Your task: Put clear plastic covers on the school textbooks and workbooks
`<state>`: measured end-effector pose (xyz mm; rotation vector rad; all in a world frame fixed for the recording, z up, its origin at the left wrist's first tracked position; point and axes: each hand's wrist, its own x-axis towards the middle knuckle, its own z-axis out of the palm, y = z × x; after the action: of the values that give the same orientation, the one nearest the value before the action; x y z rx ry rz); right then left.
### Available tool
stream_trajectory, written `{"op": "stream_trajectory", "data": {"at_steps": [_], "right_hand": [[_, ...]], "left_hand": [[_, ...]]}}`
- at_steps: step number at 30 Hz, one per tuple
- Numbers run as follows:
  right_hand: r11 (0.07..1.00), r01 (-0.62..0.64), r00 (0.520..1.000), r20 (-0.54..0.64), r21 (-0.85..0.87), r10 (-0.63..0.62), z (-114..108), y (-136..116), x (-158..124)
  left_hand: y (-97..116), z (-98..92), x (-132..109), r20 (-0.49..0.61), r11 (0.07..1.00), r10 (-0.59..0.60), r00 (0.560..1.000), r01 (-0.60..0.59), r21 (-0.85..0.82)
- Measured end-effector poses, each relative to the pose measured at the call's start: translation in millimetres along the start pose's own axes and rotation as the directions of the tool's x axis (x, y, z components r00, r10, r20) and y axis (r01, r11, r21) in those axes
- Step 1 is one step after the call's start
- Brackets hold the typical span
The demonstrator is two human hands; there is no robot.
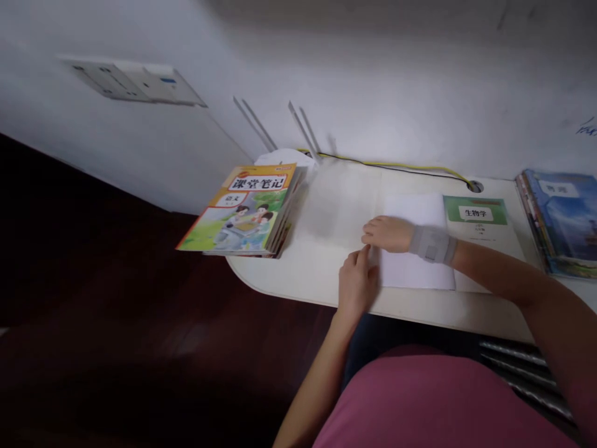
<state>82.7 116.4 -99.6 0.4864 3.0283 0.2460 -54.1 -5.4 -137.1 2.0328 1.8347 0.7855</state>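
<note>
A biology book (489, 246) with a green-and-white cover lies spread on the white desk, one cover facing up. To its left is a blank white page (413, 270). Beyond the page's left edge extends a pale, translucent sheet (338, 208), apparently clear film. My right hand (387, 234), with a grey band on the wrist, reaches across the page, its fingers bent down at that left edge. Just below it, my left hand (357, 280) has its fingers curled at the same edge, fingertips close to the right hand's. What exactly the fingers pinch is hard to see.
A stack of books with a colourful notebook (247, 211) on top stands at the desk's left end, by a white router (284, 157) with upright antennas. More books (566, 218) are stacked at right. Yellow and black cables (410, 167) run along the wall into a desk hole.
</note>
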Motion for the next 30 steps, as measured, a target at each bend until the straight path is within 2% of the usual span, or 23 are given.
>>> {"op": "stream_trajectory", "data": {"at_steps": [3, 6, 9, 11, 12, 14, 17, 18, 20, 22, 23, 24, 26, 30], "right_hand": [[1.0, 0.02, 0.998, 0.053, -0.017, -0.019, -13.7, -2.7, 5.3], [1.0, -0.002, 0.999, 0.051, -0.029, 0.003, -31.6, 1.3, 2.1], [0.996, -0.091, 0.988, -0.122, 0.001, 0.09, -56.0, 10.5, -21.9], [0.978, -0.193, 0.944, -0.258, 0.077, 0.207, -73.5, 17.2, -51.0], [0.959, -0.252, 0.909, -0.309, 0.129, 0.28, -81.4, 19.8, -68.6], [0.896, -0.375, 0.818, -0.37, 0.238, 0.441, -92.5, 22.0, -107.8], [0.725, -0.579, 0.619, -0.377, 0.374, 0.689, -90.5, 16.4, -169.1], [0.656, -0.631, 0.538, -0.375, 0.414, 0.755, -84.1, 12.6, -188.5], [0.534, -0.662, 0.36, -0.403, 0.525, 0.842, -65.0, 3.6, -223.9], [0.429, -0.581, 0.206, -0.385, 0.692, 0.9, -43.0, -5.7, -252.9], [0.371, -0.542, 0.154, -0.345, 0.754, 0.926, -33.0, -9.9, -264.5], [0.326, -0.525, 0.122, -0.31, 0.786, 0.943, -24.6, -13.7, -274.2], [0.266, -0.522, 0.095, -0.254, 0.81, 0.962, -13.7, -19.6, -287.8], [0.182, -0.511, 0.049, -0.183, 0.84, 0.982, -11.9, -24.8, -297.8]], "left_hand": [[-0.7, 3.1, -0.2, -0.019, 0.977, -0.039, 0.999, 0.034, -0.209], [6.7, -3.6, -2.6, -0.037, 0.89, -0.071, 0.997, 0.046, -0.454], [20.8, -16.0, -1.4, -0.143, 0.708, -0.04, 0.989, -0.073, -0.702], [32.4, -20.9, 5.2, -0.219, 0.61, -0.01, 0.976, -0.168, -0.774], [38.7, -20.8, 10.5, -0.225, 0.591, 0.013, 0.974, -0.189, -0.784], [53.4, -14.2, 24.7, -0.159, 0.615, 0.082, 0.984, -0.176, -0.768], [82.6, 10.3, 49.4, 0.009, 0.739, 0.24, 0.971, -0.176, -0.65], [94.3, 20.9, 57.0, 0.057, 0.775, 0.314, 0.948, -0.221, -0.592], [119.5, 42.7, 69.4, 0.147, 0.805, 0.474, 0.868, -0.359, -0.473], [144.6, 62.8, 77.3, 0.257, 0.807, 0.568, 0.782, -0.466, -0.363], [156.0, 71.5, 79.5, 0.316, 0.815, 0.573, 0.756, -0.489, -0.31], [166.1, 79.3, 80.7, 0.37, 0.829, 0.559, 0.742, -0.496, -0.258], [181.8, 91.7, 81.1, 0.439, 0.852, 0.514, 0.737, -0.498, -0.161], [196.4, 107.4, 80.5, 0.43, 0.834, 0.51, 0.745, -0.55, -0.036]]}}
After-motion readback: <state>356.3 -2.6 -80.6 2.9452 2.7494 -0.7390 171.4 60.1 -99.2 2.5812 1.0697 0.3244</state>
